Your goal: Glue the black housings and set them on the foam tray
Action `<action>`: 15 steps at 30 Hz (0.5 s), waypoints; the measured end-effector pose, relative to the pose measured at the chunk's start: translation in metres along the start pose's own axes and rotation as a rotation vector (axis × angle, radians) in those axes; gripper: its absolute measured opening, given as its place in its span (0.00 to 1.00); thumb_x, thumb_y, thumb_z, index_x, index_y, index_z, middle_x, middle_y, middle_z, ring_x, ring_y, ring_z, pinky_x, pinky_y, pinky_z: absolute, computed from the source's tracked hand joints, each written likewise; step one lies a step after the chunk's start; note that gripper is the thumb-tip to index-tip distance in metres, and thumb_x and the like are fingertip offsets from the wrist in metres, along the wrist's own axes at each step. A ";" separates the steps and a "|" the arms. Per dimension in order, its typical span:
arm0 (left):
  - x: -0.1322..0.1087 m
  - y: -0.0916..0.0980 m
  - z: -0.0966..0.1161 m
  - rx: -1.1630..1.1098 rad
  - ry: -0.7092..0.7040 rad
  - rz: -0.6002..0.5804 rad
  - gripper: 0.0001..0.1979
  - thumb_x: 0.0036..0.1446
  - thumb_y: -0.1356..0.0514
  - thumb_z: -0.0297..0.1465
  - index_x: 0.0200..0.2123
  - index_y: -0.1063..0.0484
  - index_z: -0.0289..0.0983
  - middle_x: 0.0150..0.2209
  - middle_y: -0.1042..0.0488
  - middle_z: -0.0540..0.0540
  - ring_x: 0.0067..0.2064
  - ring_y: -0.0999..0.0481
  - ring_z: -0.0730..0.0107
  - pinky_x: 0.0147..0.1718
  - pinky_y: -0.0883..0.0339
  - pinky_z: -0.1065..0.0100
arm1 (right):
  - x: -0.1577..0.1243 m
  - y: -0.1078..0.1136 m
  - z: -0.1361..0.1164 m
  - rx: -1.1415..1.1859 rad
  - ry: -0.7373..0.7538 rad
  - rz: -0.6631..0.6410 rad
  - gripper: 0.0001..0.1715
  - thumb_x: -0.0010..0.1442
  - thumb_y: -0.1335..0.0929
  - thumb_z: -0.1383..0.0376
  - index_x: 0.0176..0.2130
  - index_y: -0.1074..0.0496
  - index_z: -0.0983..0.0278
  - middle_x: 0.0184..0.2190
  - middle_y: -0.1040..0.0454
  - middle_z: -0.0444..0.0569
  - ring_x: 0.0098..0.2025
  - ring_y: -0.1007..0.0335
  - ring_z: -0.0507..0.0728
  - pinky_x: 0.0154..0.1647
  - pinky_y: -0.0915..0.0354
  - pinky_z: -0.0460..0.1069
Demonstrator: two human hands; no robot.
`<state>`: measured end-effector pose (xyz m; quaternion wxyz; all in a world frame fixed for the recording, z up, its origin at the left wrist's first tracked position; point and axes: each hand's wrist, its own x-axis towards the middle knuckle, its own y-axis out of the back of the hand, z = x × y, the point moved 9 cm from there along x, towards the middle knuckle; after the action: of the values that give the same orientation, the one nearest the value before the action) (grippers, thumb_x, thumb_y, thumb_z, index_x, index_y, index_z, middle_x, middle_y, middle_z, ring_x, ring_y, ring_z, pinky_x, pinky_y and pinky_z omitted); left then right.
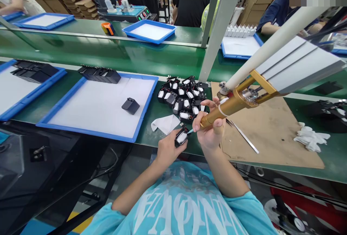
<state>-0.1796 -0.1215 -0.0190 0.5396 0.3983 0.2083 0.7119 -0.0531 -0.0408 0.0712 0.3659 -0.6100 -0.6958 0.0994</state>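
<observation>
Our left fingers (181, 149) pinch the black box (177, 143) near the desk (148, 137) edge; right fingers (199, 119) wrap the gold tube (230, 105), nozzle (191, 131) at the box. Box likely light, stiff; white insert (182, 137) maybe delicate: we'd hold outer walls.

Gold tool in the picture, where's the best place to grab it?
Hold the gold tool around its slim, round lower barrel, probably best from beneath on the near side, as the right hand does; higher up it widens into an open frame.
</observation>
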 end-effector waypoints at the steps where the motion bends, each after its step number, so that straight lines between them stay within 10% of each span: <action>1: 0.000 0.002 0.000 -0.013 0.009 -0.002 0.17 0.56 0.38 0.34 0.49 0.32 0.40 0.36 0.20 0.47 0.35 0.20 0.63 0.32 0.29 0.67 | 0.000 0.000 0.000 -0.001 0.002 0.000 0.22 0.54 0.32 0.49 0.45 0.34 0.55 0.41 0.32 0.44 0.15 0.39 0.44 0.09 0.42 0.44; 15: 0.001 0.009 0.000 -0.091 0.028 -0.012 0.14 0.54 0.38 0.35 0.43 0.33 0.39 0.31 0.22 0.50 0.29 0.22 0.67 0.28 0.31 0.70 | -0.001 -0.005 -0.001 0.102 0.023 -0.045 0.19 0.57 0.34 0.48 0.43 0.36 0.55 0.44 0.32 0.45 0.16 0.35 0.45 0.10 0.39 0.44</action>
<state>-0.1851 -0.1236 -0.0122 0.5584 0.3622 0.1857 0.7229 -0.0566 -0.0435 0.0747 0.4068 -0.5756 -0.6993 0.1195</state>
